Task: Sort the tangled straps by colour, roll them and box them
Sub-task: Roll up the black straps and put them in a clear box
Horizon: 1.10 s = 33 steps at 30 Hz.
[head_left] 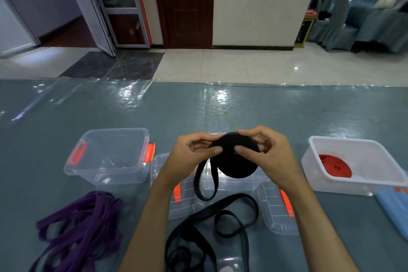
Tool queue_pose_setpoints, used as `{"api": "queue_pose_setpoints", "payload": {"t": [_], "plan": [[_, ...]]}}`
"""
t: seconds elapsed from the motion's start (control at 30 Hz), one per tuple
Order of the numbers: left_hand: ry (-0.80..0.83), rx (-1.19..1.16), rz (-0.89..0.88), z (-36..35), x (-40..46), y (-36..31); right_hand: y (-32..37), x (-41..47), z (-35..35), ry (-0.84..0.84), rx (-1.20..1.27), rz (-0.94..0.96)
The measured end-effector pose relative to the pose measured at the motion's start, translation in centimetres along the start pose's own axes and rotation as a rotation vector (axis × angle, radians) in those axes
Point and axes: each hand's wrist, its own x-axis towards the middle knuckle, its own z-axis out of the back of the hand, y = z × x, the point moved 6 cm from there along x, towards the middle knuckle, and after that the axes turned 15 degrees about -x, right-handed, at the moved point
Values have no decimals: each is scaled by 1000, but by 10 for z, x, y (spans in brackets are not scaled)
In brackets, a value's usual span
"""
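Holding a black roll (pixel 237 157) of strap up above the table (pixel 198 112), both hands at its rim. Left hand (pixel 189 157) pinching the roll's left edge, thumb on the near face, fingers curled behind. Right hand (pixel 267 154) gripping the right side, thumb pressed near the centre of the disc, fingers hooked over the top. Trailing down from the roll's left edge, a loose black strap (pixel 223 223), looping over clear lids (pixel 271 207) with orange clips and piling up in coils at the near edge of the table between the forearms.

Lying in a loose heap near left, well apart from the hands, a purple strap (pixel 81 225), unrolled. Standing far left, a clear box (pixel 106 159) with orange latches, seemingly with nothing in it, though glare on the plastic makes that hard to confirm. Standing far right, a white box (pixel 353 161), with a rolled red strap (pixel 335 168) resting on its floor toward the left wall. Peeking in just beside the white box at the right edge, something pale blue (pixel 395 207), too cropped to identify.
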Motion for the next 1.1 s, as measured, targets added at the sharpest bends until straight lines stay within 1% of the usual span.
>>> {"api": "queue_pose_setpoints", "payload": {"t": [0.13,0.23,0.3,0.37,0.43,0.5,0.57,0.63,0.7,0.77,0.9,1.0,1.1], "plan": [[0,-21,-22,-1,0,-2,-4,-3,-6,29,-2,-41],[9,-11,-43,-5,-2,2,1,-2,-3,-27,-90,7],[26,29,-32,-4,-2,7,1,-3,-4,-58,-107,31],[43,111,-13,0,-1,13,-5,-4,-4,-89,-122,13],[30,258,2,9,-2,21,-11,-6,0,-147,-110,-30],[17,377,57,19,-6,31,-14,-6,8,-202,-72,-62],[-27,478,146,31,-11,45,-16,-7,15,-238,-36,-76],[-108,518,212,44,-15,61,-19,-8,19,-269,-13,-90],[-191,448,250,51,-18,74,-21,-8,22,-301,-9,-96],[-275,310,276,54,-22,82,-26,-9,24,-332,-19,-107],[-430,48,257,63,-26,89,-43,-11,32,-431,-4,-159],[-432,-176,259,65,-25,88,-55,-15,41,-525,-6,-197],[-364,-361,277,61,-22,83,-67,-18,43,-566,25,-239]]}}
